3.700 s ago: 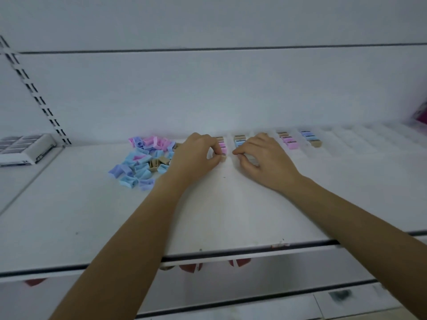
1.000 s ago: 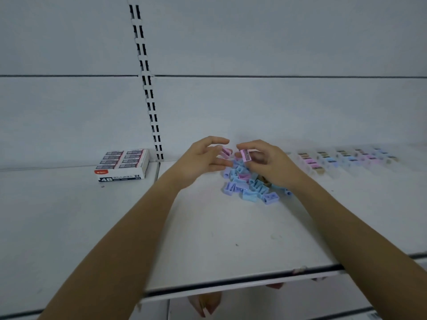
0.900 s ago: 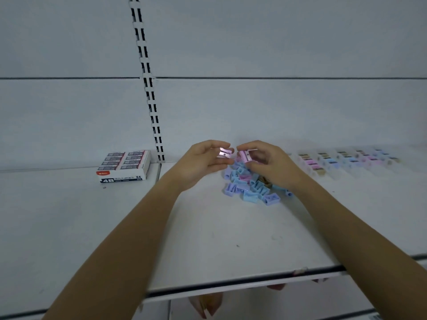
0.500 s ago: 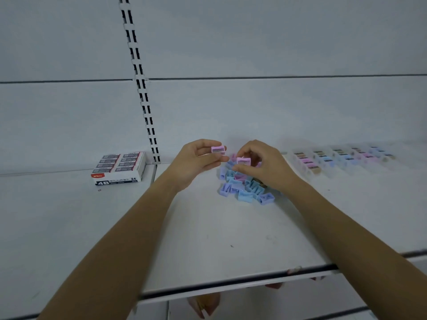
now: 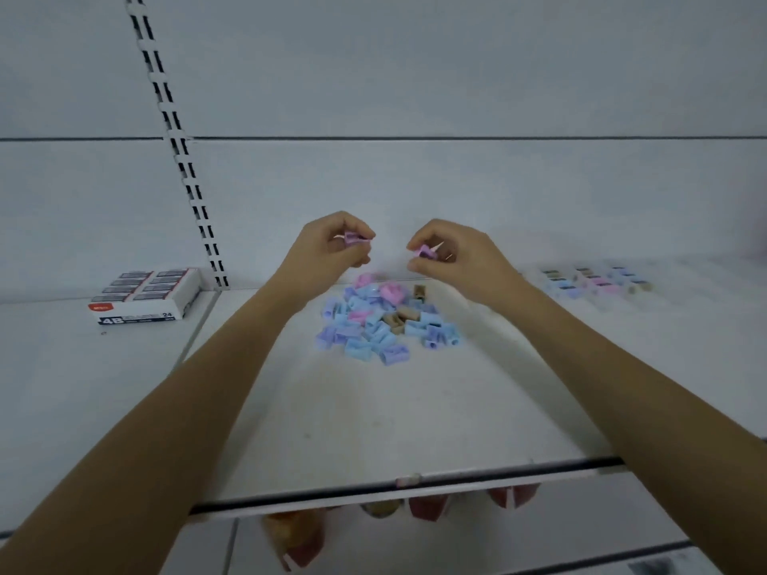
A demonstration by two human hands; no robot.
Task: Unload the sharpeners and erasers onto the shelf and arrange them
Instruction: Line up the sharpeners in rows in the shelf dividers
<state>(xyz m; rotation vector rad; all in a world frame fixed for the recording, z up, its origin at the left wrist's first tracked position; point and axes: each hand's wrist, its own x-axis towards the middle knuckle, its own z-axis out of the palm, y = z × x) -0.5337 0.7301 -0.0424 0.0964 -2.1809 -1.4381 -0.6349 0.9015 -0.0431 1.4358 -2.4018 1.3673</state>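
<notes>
step: sorting, mid-pick from loose sharpener pile (image 5: 384, 321) on shelf (image 5: 373, 412)
left hand (image 5: 328, 253): fingers pinching pink sharpener (image 5: 353, 238)
right hand (image 5: 450, 259): fingers pinching second pink sharpener (image 5: 424, 251)
next: carry both right to sorted rows (image 5: 593, 280), set aligned

White panelled back wall (image 5: 456, 76), slotted upright rail (image 5: 182, 159).

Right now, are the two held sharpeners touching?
Apart. In the head view the pink sharpener in the left hand and the other sharpener in the right hand show bare wall between them.
</notes>
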